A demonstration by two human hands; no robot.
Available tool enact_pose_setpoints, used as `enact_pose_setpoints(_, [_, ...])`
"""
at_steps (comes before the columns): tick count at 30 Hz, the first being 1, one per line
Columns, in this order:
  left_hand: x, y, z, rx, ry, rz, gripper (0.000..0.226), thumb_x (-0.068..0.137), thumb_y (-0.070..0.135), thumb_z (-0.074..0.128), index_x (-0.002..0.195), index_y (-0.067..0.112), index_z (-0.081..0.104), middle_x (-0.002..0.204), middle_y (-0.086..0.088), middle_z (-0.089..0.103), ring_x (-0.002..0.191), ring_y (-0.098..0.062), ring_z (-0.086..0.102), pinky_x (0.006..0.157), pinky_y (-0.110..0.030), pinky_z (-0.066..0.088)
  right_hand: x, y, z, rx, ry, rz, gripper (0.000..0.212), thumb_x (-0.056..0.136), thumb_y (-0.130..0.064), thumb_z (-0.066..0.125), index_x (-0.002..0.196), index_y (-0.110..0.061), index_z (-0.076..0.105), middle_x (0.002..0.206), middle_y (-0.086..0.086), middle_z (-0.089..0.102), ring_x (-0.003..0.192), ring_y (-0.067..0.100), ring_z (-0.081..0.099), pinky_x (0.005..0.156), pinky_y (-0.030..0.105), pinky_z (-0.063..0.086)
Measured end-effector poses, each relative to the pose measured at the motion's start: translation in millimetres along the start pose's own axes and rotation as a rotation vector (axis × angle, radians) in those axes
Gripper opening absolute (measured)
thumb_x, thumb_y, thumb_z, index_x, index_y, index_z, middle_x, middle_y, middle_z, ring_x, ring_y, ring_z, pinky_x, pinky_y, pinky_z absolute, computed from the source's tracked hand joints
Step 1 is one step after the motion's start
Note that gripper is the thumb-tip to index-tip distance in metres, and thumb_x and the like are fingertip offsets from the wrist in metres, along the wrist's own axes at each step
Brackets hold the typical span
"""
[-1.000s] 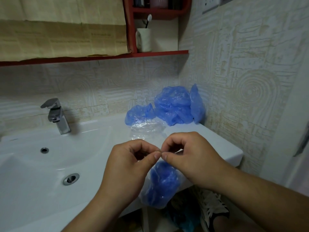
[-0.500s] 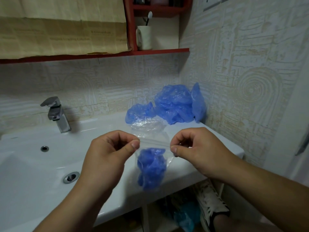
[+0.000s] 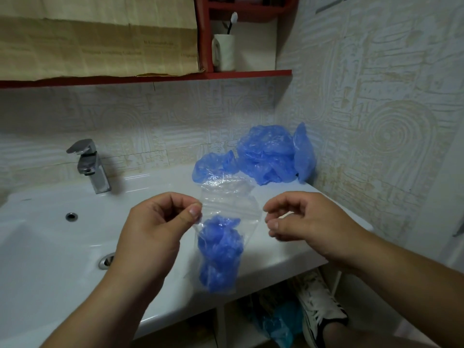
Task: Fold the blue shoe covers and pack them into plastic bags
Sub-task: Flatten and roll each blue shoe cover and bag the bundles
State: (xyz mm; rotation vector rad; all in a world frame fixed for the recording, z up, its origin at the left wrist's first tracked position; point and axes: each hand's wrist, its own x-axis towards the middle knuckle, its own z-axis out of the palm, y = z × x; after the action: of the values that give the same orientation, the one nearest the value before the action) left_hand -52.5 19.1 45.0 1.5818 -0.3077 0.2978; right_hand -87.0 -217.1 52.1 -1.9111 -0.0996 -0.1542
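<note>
Pinches the top left corner of a clear bag [image 3: 247,226] between thumb and forefinger of the left hand [image 3: 155,234], the other fingers curled in. Lets the bag hang in front of the sink [image 3: 50,247] ledge, with a crumpled blue cover [image 3: 221,249] inside, filling its lower part. Holds the right hand [image 3: 308,224] just beside the bag's top right corner, fingers loosely curled, thumb and forefinger apart, nothing gripped between them; cannot tell whether a fingertip touches the plastic.

Behind the bag, on the ledge: spare bags [image 3: 226,187], lying flat. Past them, in the corner against the wall: a pile [image 3: 266,156] of loose covers. To the left, at the basin's back rim: a tap [image 3: 90,167]. Above, on a red shelf [image 3: 226,74]: a cup [image 3: 223,52] with a toothbrush [image 3: 232,21] upright in it. Below the ledge, near the right forearm: a shoe [image 3: 319,310].
</note>
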Motion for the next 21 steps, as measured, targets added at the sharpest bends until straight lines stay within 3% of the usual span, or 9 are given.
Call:
enact_pose_setpoints(2, [-2.7, -0.8, 3.6, -0.004, -0.040, -0.011, 0.016, 0.084, 0.002, 0.068, 0.075, 0.013, 0.074, 0.071, -0.008, 0.071, 0.066, -0.012, 0.063, 0.066, -0.019, 0.049, -1.9, -2.5, 8.2, 0.039, -0.121, -0.008, 0.028, 0.084, -0.019, 0.074, 0.112, -0.023, 0.070, 0.095, 0.001, 0.071, 0.083, 0.020, 0.073, 0.073, 0.034, 0.060])
enact_pose_setpoints(5, [-6.1, -0.4, 7.2, -0.020, -0.083, -0.010, 0.005, 0.082, 0.016, 0.070, 0.081, 0.014, 0.074, 0.075, -0.007, 0.071, 0.070, -0.012, 0.064, 0.067, -0.020, 0.050, 0.8, -4.7, 22.0, -0.041, -0.116, -0.069, 0.010, 0.088, -0.021, 0.070, 0.096, -0.022, 0.076, 0.087, -0.002, 0.073, 0.073, 0.015, 0.071, 0.063, 0.027, 0.057])
enact_pose_setpoints(7, [-6.0, -5.0, 5.2, 0.048, -0.141, -0.015, 0.032, 0.073, 0.040, 0.071, 0.101, 0.023, 0.071, 0.091, 0.000, 0.073, 0.086, -0.008, 0.068, 0.075, -0.021, 0.052, 5.9, -2.5, 27.9, -0.004, -0.078, -0.082, 0.012, 0.091, -0.016, 0.067, 0.085, -0.020, 0.077, 0.076, 0.002, 0.072, 0.066, 0.015, 0.068, 0.061, 0.028, 0.056])
enact_pose_setpoints(9, [-2.7, -10.8, 1.0, 0.105, -0.282, -0.108, 0.058, 0.071, 0.051, 0.079, 0.121, 0.031, 0.059, 0.108, 0.007, 0.071, 0.102, -0.002, 0.066, 0.081, -0.018, 0.053, 12.4, -0.7, 31.0, 0.070, -0.048, -0.074, 0.016, 0.092, -0.014, 0.065, 0.082, -0.018, 0.077, 0.074, 0.004, 0.072, 0.066, 0.016, 0.068, 0.063, 0.028, 0.056])
enact_pose_setpoints(11, [0.9, -19.1, -4.7, 0.055, -0.464, -0.245, 0.063, 0.070, 0.040, 0.084, 0.126, 0.026, 0.058, 0.116, 0.004, 0.071, 0.108, -0.010, 0.067, 0.089, -0.027, 0.056, 20.1, 2.9, 34.3, 0.150, -0.043, -0.056, 0.016, 0.092, -0.011, 0.065, 0.084, -0.016, 0.078, 0.076, 0.007, 0.072, 0.069, 0.018, 0.068, 0.064, 0.027, 0.055])
enact_pose_setpoints(13, [5.6, -28.8, -10.0, -0.046, -0.508, -0.371, 0.049, 0.069, 0.026, 0.081, 0.115, 0.015, 0.069, 0.109, -0.007, 0.074, 0.100, -0.025, 0.071, 0.087, -0.038, 0.058, 28.8, 8.1, 39.7, 0.202, -0.020, -0.023, 0.015, 0.092, -0.009, 0.065, 0.084, -0.012, 0.078, 0.074, 0.010, 0.072, 0.066, 0.018, 0.067, 0.063, 0.025, 0.055])
enact_pose_setpoints(17, [20.0, -45.3, -13.2, -0.058, -0.368, -0.478, 0.021, 0.076, 0.016, 0.077, 0.095, 0.006, 0.073, 0.083, -0.013, 0.072, 0.065, -0.020, 0.065, 0.053, -0.024, 0.049, 46.6, 20.9, 50.4, 0.325, 0.042, 0.090, 0.012, 0.093, -0.012, 0.063, 0.097, -0.012, 0.075, 0.078, 0.010, 0.072, 0.068, 0.022, 0.070, 0.064, 0.028, 0.059])
enact_pose_setpoints(19, [36.7, -54.1, -17.3, -0.038, -0.223, -0.549, 0.006, 0.090, 0.017, 0.068, 0.090, 0.010, 0.070, 0.074, -0.007, 0.070, 0.055, -0.014, 0.061, 0.050, -0.023, 0.047, 56.7, 28.6, 51.4, 0.273, 0.053, 0.136, 0.014, 0.095, -0.017, 0.062, 0.104, -0.021, 0.071, 0.086, 0.005, 0.073, 0.075, 0.022, 0.073, 0.070, 0.032, 0.060])
enact_pose_setpoints(21, [64.1, -67.8, -27.6, -0.053, -0.025, -0.622, 0.006, 0.094, 0.017, 0.062, 0.090, 0.016, 0.067, 0.072, -0.004, 0.069, 0.054, -0.013, 0.060, 0.050, -0.023, 0.048, 67.9, 37.8, 48.7, 0.117, 0.103, 0.174, 0.013, 0.095, -0.019, 0.061, 0.103, -0.025, 0.070, 0.088, 0.002, 0.071, 0.073, 0.017, 0.072, 0.066, 0.029, 0.060])
